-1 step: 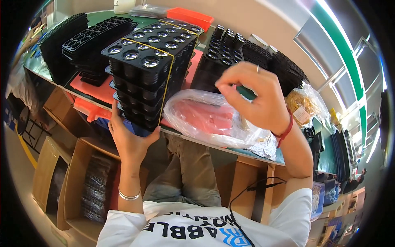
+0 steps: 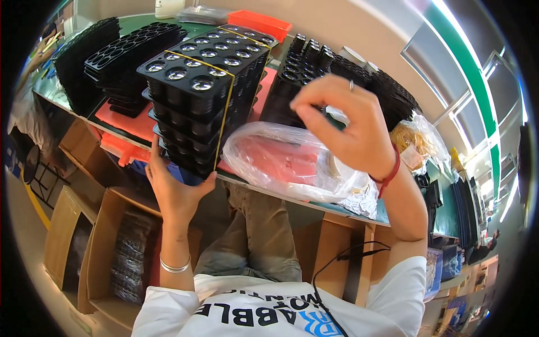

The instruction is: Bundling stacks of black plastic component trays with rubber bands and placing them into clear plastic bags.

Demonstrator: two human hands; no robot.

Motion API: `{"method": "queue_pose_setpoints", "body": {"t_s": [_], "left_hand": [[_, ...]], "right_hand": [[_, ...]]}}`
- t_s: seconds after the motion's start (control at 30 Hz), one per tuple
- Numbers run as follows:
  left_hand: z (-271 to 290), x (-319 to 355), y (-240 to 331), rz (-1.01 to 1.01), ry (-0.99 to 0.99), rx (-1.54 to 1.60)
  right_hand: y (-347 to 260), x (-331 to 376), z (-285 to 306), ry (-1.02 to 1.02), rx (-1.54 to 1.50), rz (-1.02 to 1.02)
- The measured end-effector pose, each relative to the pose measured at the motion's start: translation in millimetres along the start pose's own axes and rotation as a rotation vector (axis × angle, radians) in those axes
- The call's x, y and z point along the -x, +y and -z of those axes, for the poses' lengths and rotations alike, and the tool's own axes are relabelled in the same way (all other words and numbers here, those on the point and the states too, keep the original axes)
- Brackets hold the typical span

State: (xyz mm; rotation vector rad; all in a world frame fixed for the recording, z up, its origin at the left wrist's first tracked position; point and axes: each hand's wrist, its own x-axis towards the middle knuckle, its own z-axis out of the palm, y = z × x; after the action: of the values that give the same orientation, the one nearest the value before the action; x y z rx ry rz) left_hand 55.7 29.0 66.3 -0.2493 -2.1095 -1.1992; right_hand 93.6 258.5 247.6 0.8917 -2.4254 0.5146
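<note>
The left grip (image 2: 178,191) holds the lower near end of the stack (image 2: 191,121), fingers along its left side and thumb at its lower right corner; the right grip (image 2: 345,121) hangs in the air to the right, fingers bent in toward the thumb; whether anything thin is pinched there, I cannot fairly tell from this angle.

The stack stands at the front of the bench (image 2: 446,216), made of black trays with round cups; shiny round pieces sit in the top tray's cups; a yellow band (image 2: 224,121) runs over the near end and down the right side, and a second band (image 2: 244,36) crosses the far end.

Just right of the stack lies a clear bag (image 2: 240,149), with something pink showing through it; behind it stand more trays (image 2: 297,78); farther right is a bag of yellow loops (image 2: 407,140).

Left of the stack, a low pile (image 2: 132,50) of black trays rests by pink sheeting (image 2: 135,126), with a taller pile (image 2: 87,62) beyond; an orange bin (image 2: 261,25) and a white bottle (image 2: 168,8) stand at the back; cartons (image 2: 98,236) sit below, one holding wrapped dark goods (image 2: 133,253).
</note>
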Motion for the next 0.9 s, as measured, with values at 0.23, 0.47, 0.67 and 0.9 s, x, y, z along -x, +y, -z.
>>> {"method": "queue_pose_setpoints", "body": {"t_s": [0.23, 0.47, 0.67, 0.9], "left_hand": [[9, -12, -8, -0.068, -0.062, 0.02], [-25, -23, 2, 0.2, 0.169, 0.631], [-42, -23, 33, 0.402, 0.318, 0.891], [-49, -21, 28, 0.335, 0.364, 0.907]], "right_hand": [[42, -62, -27, 0.176, -0.061, -0.111], [104, -133, -53, -0.118, 0.009, -0.373], [101, -133, -65, -0.074, 0.076, -0.444], [104, -134, -68, 0.011, -0.039, -0.491]]}}
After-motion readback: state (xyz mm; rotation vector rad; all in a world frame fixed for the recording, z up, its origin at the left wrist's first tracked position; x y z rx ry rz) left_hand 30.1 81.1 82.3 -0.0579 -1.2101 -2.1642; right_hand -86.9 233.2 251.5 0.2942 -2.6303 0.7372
